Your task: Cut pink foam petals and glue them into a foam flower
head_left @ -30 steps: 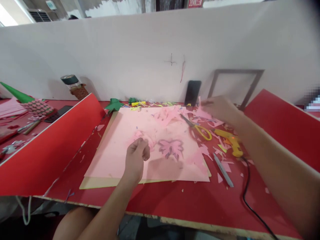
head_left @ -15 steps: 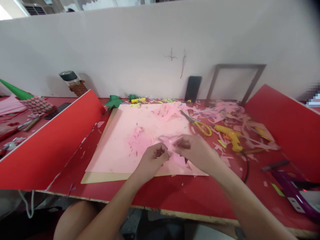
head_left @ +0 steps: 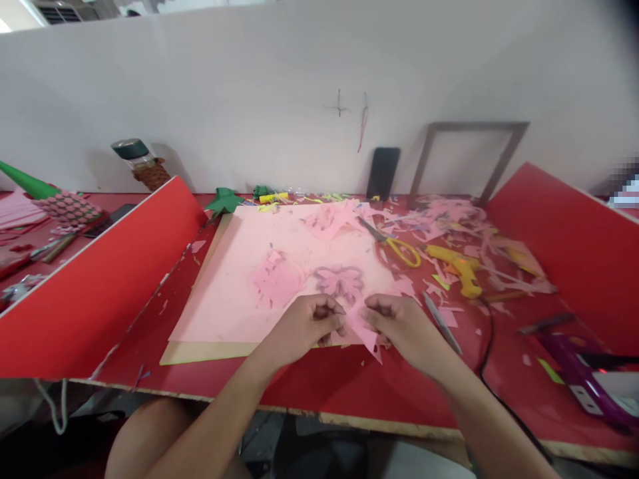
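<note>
— Pink scrap of paper (head_left: 363, 334): where is it, and what has hold of it?

— Both hands do. The left hand (head_left: 309, 326) and right hand (head_left: 402, 327) meet over the near edge of the big pink sheet (head_left: 239, 299), close to the near edge of the worktop (head_left: 349, 392). The left fingers (head_left: 333, 320) and right fingers (head_left: 378, 313) are pinched together on the scrap from either side. Its pointed end hangs down over the red surface.

— How should it be handled?

— Lightly, I'd say, with both pinches close to the spot being worked. Paper this thin looks likely to tear if the hands pull apart. Keeping it low over the sheet would give it support.

— Is anything crowding the hands?

— A flower cutout (head_left: 340, 283) lies just beyond the knuckles. A slim grey tool (head_left: 442, 324), blade or pen I cannot tell, lies just right of the right hand. A black cord (head_left: 483, 366) runs beside that forearm toward the yellow glue gun (head_left: 456, 269). The scissors (head_left: 394, 247) sit farther back.

— Where is there open room?

— Along the near edge to the left, in front of the tan board (head_left: 200, 352). A left red panel (head_left: 100, 286) and a right red panel (head_left: 559, 233) wall in the sides, so wide elbow swings look risky.
</note>
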Motion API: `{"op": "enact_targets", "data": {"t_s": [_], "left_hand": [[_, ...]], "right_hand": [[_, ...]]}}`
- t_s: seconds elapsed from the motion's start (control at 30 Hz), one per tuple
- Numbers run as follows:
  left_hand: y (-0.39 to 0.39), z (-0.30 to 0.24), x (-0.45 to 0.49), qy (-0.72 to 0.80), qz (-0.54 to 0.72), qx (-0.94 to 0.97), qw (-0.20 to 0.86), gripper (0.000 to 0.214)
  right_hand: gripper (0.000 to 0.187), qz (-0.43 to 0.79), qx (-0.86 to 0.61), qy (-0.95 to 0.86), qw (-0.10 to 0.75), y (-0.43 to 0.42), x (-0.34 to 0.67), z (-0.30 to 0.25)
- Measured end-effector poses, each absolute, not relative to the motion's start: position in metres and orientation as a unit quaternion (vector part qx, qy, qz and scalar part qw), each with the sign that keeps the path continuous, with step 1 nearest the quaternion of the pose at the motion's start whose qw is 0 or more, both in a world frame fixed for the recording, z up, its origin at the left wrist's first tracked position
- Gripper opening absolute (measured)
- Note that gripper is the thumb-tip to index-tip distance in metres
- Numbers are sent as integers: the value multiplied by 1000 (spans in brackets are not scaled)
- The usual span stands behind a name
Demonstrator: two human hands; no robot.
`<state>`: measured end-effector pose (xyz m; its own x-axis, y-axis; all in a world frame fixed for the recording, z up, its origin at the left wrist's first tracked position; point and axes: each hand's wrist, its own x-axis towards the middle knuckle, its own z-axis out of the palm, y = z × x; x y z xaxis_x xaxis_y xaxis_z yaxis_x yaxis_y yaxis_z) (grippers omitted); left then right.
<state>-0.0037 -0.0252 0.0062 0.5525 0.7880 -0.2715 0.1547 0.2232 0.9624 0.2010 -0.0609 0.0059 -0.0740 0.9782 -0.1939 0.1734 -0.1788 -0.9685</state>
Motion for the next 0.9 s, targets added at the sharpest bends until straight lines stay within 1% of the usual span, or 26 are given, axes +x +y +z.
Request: {"op": "enact_targets", "data": {"t_s": [0.1, 0.17, 0.33, 0.4, 0.47, 0.57, 0.63, 0.7, 0.77, 0.8, 0.83, 0.87, 0.9], "left_hand": [[-23, 5, -8, 422, 257, 572, 655, 20], [-22, 2, -9, 424, 269, 588, 634, 21], [-23, -2, -5, 419, 265, 608, 621, 32], [-25, -1, -3, 421, 277, 607, 614, 33], [-28, 1, 0, 430, 287, 622, 589, 28], [-34, 3, 7, 440, 285, 651, 549, 18], [-35, 6, 19, 432, 283, 661, 544, 14], [-31, 9, 34, 409, 283, 683, 535, 12], [-23, 15, 51, 383, 276, 736, 485, 11], [-18, 19, 57, 367, 271, 767, 452, 13], [-13, 23, 62, 352, 265, 795, 418, 20], [-9, 27, 66, 344, 262, 814, 388, 26], [-7, 32, 67, 345, 263, 822, 369, 28]], "right_hand": [[28, 533, -570, -469, 413, -64, 206, -1], [31, 550, -565, -420, 449, -65, 207, -3], [36, 567, -536, -356, 514, -62, 203, -1], [35, 547, -533, -339, 549, -61, 205, 3], [34, 511, -528, -303, 607, -62, 214, 10], [32, 433, -517, -244, 697, -66, 238, 25], [31, 375, -518, -219, 737, -70, 254, 34], [28, 340, -527, -213, 749, -75, 267, 39], [24, 335, -542, -227, 737, -80, 276, 40], [22, 338, -553, -242, 722, -82, 279, 40], [21, 341, -568, -264, 701, -84, 281, 39], [20, 343, -588, -295, 671, -85, 282, 38], [20, 344, -609, -332, 634, -86, 283, 38]]}}
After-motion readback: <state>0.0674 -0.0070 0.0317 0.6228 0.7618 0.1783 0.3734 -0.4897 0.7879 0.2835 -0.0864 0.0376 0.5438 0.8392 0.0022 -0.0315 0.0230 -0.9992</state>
